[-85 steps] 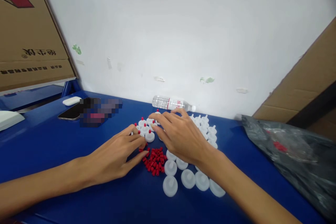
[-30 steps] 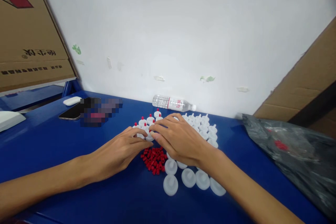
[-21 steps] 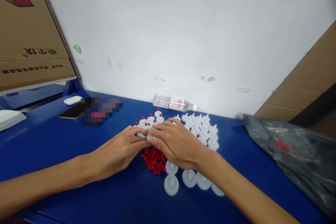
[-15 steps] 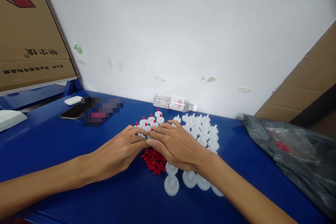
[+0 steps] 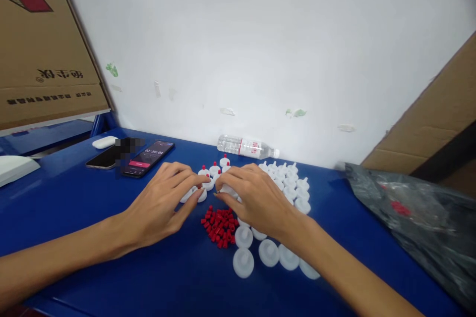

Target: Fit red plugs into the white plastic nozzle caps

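My left hand [image 5: 169, 195] is over the near-left end of a group of white round nozzle caps with red tips [image 5: 214, 169]. Its fingers are bent, with the thumb apart from the index finger, and nothing clear shows between them. My right hand [image 5: 253, 195] curls around a white nozzle cap [image 5: 227, 189], thumb on the near side; its fingers partly hide the piece. Below and between the hands lies a pile of small red caps [image 5: 219, 228]. White nozzle caps without red tips [image 5: 289, 192] stand in rows right of my right hand, some partly covered by it.
A clear plastic bottle [image 5: 247, 146] lies by the wall. Two phones [image 5: 148, 158], one lit, and a white rounded object [image 5: 104, 142] lie at the left. A dark plastic bag [image 5: 409, 228] covers the right side. Cardboard boxes [image 5: 48, 49] stand at both sides.
My hands, which met over the red-tipped caps, have drawn apart, the left one moving left. My right fingers have curled around a white nozzle cap. More of the red pile shows.
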`<state>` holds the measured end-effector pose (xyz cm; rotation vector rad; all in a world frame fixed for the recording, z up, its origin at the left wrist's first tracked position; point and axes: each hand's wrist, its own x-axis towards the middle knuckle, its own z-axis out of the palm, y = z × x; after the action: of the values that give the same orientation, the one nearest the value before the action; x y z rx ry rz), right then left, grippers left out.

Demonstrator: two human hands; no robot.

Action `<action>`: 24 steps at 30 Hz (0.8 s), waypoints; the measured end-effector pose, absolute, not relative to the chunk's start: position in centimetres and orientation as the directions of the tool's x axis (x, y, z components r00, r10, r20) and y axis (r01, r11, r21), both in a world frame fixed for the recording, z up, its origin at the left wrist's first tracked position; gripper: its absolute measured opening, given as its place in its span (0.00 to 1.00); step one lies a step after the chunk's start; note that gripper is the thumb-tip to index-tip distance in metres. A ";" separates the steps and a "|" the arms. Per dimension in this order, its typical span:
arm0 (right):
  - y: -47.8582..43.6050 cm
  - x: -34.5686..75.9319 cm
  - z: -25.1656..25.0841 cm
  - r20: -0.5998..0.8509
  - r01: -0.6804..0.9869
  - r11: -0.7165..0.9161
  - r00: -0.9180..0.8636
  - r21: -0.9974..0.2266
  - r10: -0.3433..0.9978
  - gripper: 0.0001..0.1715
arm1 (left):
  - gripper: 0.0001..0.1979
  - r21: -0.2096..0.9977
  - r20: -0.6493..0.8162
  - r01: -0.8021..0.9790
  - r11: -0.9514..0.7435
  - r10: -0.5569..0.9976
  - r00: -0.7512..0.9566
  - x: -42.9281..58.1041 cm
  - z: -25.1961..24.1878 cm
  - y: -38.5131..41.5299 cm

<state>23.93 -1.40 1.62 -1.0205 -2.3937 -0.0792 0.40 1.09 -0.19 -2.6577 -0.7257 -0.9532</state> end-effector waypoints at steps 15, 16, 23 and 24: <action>-2.7 21.9 1.7 0.493 0.562 0.774 -0.782 0.292 0.382 0.14 | 0.07 0.086 0.515 0.370 -0.925 0.359 0.778 0.5 0.0 0.7; -2.8 21.8 1.7 0.496 0.557 0.777 -0.784 0.294 0.374 0.14 | 0.08 0.080 0.518 0.362 -0.929 0.349 0.780 0.6 0.0 0.7; -2.3 22.6 1.7 0.564 0.524 0.750 -0.788 0.403 0.247 0.18 | 0.12 0.091 0.613 0.295 -0.951 0.287 0.736 0.2 0.7 0.5; -1.9 23.2 1.7 0.573 0.539 0.744 -0.778 0.395 0.259 0.17 | 0.12 0.110 0.629 0.288 -0.951 0.291 0.721 0.1 0.9 0.5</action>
<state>23.18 -1.88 1.72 -0.6039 -2.4518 -0.7645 0.08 0.48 0.91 -2.9179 -0.4913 -1.0676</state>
